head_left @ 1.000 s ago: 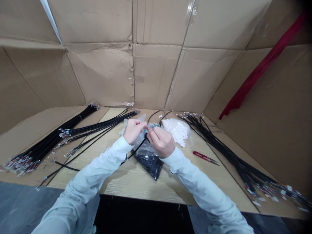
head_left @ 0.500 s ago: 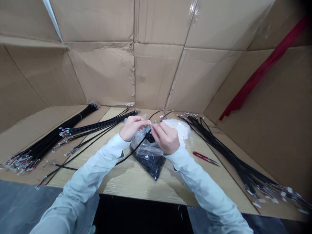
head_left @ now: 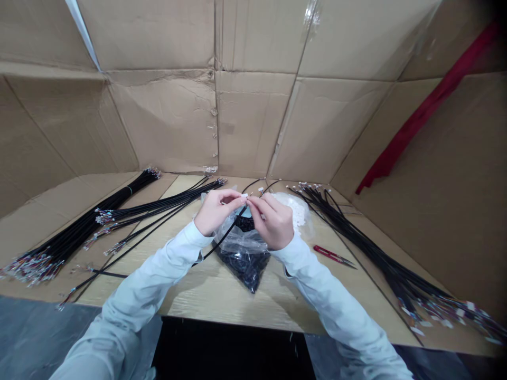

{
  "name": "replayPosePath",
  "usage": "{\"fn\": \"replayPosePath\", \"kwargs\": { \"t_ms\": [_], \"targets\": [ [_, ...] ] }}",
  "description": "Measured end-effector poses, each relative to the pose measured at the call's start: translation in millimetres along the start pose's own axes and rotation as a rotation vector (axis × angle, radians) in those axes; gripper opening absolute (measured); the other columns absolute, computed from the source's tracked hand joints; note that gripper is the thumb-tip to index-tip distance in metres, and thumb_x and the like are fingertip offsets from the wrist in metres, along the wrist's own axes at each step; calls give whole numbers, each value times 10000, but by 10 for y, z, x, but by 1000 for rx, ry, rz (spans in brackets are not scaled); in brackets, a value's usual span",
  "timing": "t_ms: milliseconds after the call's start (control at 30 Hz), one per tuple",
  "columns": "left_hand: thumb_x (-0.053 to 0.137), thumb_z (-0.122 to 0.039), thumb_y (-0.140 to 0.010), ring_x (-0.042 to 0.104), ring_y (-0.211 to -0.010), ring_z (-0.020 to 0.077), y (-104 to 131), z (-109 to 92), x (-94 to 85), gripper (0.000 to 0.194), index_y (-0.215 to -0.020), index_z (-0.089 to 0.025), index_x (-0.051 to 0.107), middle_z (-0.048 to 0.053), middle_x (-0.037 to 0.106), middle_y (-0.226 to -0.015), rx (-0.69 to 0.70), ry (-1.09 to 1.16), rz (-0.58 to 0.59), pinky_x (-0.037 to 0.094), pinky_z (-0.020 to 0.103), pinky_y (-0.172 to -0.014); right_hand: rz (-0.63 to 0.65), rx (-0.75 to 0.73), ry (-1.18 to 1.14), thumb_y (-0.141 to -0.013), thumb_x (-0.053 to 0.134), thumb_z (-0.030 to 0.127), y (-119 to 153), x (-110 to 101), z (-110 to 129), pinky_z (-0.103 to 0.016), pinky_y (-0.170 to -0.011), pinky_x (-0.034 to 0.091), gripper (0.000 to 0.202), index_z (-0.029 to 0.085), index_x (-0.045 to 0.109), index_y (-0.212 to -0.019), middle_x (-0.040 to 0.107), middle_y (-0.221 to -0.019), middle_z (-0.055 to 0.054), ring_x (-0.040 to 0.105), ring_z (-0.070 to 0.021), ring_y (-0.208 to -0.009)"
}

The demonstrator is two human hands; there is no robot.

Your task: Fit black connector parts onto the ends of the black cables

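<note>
My left hand (head_left: 217, 211) pinches a small white connector (head_left: 244, 196) between thumb and fingertips. My right hand (head_left: 274, 219) meets it from the right, its thumb and forefinger closed at the end of a black cable (head_left: 225, 236); the thin wires there are too small to make out clearly. The cable runs down to the left, under my left sleeve. Beneath both hands lies an open clear bag of small black parts (head_left: 247, 266). Behind my right hand is a clear bag of white parts (head_left: 300, 214).
Bundles of black cables lie at the far left (head_left: 114, 211), left of centre (head_left: 170, 202) and on the right (head_left: 364, 253). Red-handled snips (head_left: 332, 256) rest right of my right hand. Cardboard walls (head_left: 253, 121) enclose the table's back and sides.
The white connector now shows more plainly at my left fingertips. My right hand has shifted very slightly, and more of the bag's black contents shows between the hands.
</note>
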State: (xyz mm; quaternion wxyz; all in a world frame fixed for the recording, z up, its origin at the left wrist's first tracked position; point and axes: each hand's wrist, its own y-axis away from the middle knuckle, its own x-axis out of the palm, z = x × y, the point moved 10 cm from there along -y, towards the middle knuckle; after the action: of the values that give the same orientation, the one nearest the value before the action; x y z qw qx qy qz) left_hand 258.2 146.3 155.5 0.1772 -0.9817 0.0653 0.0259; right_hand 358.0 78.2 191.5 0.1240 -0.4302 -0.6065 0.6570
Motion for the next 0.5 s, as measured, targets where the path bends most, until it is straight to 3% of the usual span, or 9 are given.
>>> {"fn": "replayPosePath", "kwargs": {
  "t_ms": [167, 333, 400, 500],
  "targets": [
    [614, -342, -673, 473, -590, 87, -1, -14, 30, 247, -733, -103, 630, 17, 587, -660, 45, 9, 4, 367, 210, -547, 61, 509, -503, -774, 550, 263, 33, 129, -399, -177, -506, 321, 187, 120, 665, -740, 470, -559, 3, 390, -37, -520],
    [586, -338, -710, 444, -547, 73, 23, -74, 90, 232, -757, -112, 609, 2, 554, -653, 119, -10, 35, 358, 208, -528, 196, 1083, -1112, -609, 677, 343, 327, 536, -618, -172, -384, 160, 263, 110, 612, -712, 408, -489, 51, 249, 5, -398],
    [587, -337, -711, 430, -528, 68, 31, -81, 118, 233, -751, -109, 611, -4, 541, -634, 112, 6, 58, 355, 210, -527, 279, 1209, -1293, -549, 712, 325, 410, 666, -578, -167, -367, 100, 301, 115, 584, -723, 387, -480, 69, 203, 18, -375],
    [607, -336, -693, 427, -535, 71, 29, -45, 140, 239, -746, -104, 623, -6, 533, -612, 57, 56, 82, 355, 212, -532, 345, 1261, -1396, -501, 738, 303, 447, 735, -535, -165, -362, 85, 343, 123, 564, -736, 426, -512, 68, 207, 23, -374]
  ]
}}
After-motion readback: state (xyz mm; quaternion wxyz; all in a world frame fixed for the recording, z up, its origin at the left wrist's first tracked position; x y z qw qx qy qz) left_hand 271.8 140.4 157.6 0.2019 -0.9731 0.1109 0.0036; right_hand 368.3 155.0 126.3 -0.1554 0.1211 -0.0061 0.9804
